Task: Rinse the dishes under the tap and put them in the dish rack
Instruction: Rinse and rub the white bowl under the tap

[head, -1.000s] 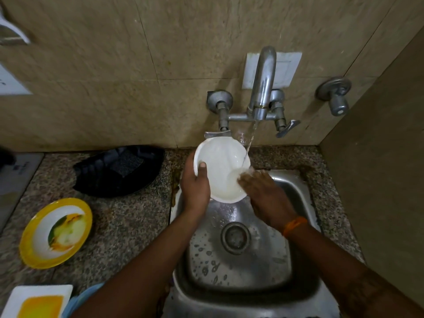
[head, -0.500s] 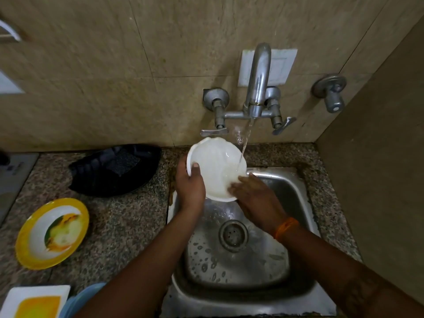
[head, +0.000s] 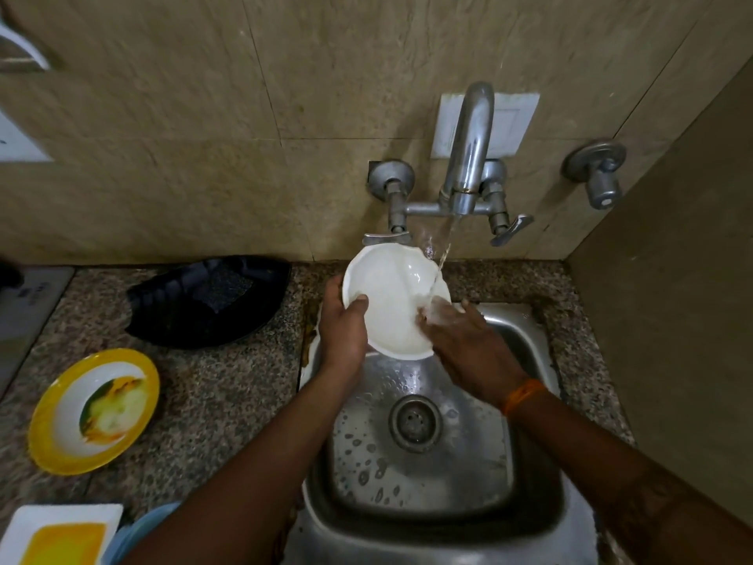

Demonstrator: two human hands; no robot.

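A white bowl (head: 391, 295) is tilted toward me over the back of the steel sink (head: 525, 332). My left hand (head: 344, 328) grips its left rim, thumb inside. My right hand (head: 464, 340) lies flat against the bowl's lower right inner side, fingers under the stream. Water runs from the steel tap (head: 468, 148) onto the bowl and my right fingers. A black dish rack (head: 212, 303) sits on the counter to the left of the sink, holding nothing that I can see.
On the granite counter (head: 228, 405) lie a yellow-rimmed plate (head: 95, 409) with food residue and, at the bottom left, a white square dish (head: 61, 532) with yellow sauce. A wall corner closes off the right side. The sink drain (head: 415, 422) is uncovered.
My right hand has slid back up the bowl's inner side into the water stream. The bowl stays held under the tap.
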